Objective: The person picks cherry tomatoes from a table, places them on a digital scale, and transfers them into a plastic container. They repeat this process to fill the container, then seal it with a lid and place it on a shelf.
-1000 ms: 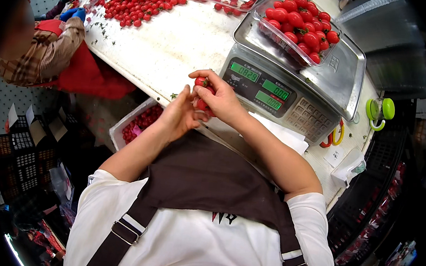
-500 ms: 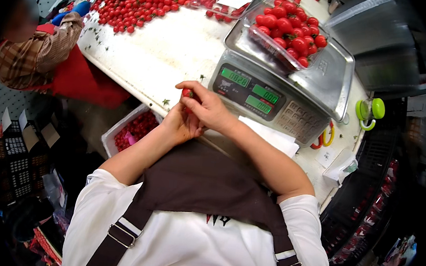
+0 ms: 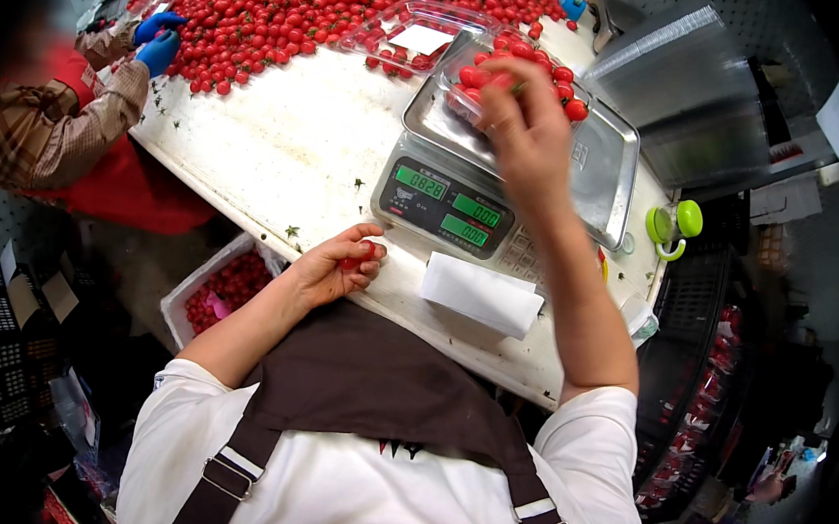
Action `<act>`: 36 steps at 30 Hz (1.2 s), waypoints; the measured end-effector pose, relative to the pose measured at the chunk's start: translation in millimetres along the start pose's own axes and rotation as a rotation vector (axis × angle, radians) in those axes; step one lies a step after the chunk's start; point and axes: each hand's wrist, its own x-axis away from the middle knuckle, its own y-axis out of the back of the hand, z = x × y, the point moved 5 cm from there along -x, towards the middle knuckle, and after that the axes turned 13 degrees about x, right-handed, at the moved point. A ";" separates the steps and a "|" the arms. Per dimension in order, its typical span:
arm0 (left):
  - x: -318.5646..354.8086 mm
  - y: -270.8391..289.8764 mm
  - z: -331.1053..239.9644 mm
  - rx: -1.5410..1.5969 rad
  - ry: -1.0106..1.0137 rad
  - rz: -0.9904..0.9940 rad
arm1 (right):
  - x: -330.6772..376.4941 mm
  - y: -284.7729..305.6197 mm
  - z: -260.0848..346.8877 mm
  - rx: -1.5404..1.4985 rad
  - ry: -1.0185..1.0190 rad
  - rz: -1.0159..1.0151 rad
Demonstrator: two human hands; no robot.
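Observation:
My left hand (image 3: 336,263) is closed round a cherry tomato (image 3: 365,255) above the table's front edge. My right hand (image 3: 530,138) reaches over a clear plastic punnet (image 3: 458,105) heaped with red cherry tomatoes (image 3: 563,74). Motion smears its fingers; red shows by the fingertips, but I cannot tell if a tomato is held. Under the punnet is the metal pan (image 3: 605,163) of a digital weighing scale (image 3: 394,216) with lit green displays. My right forearm hides part of its keypad.
A large spread of cherry tomatoes (image 3: 291,15) and an open clear punnet (image 3: 399,26) lie across the white table (image 3: 252,131). Folded white paper (image 3: 481,294) lies before the scale; a green-lidded jar (image 3: 674,225) stands right. A co-worker's blue-gloved hand (image 3: 159,51) is far left; a tomato-filled bin (image 3: 179,307) sits below.
My hands have separated: the right moved up and away to the punnet, while the left stays low with a tomato. The view has shifted. The co-worker's gloved hands now show over the tomatoes.

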 end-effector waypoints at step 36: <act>0.5 2.0 1.5 -0.054 -0.010 0.055 | -84.9 43.1 -32.8 0.652 0.174 0.010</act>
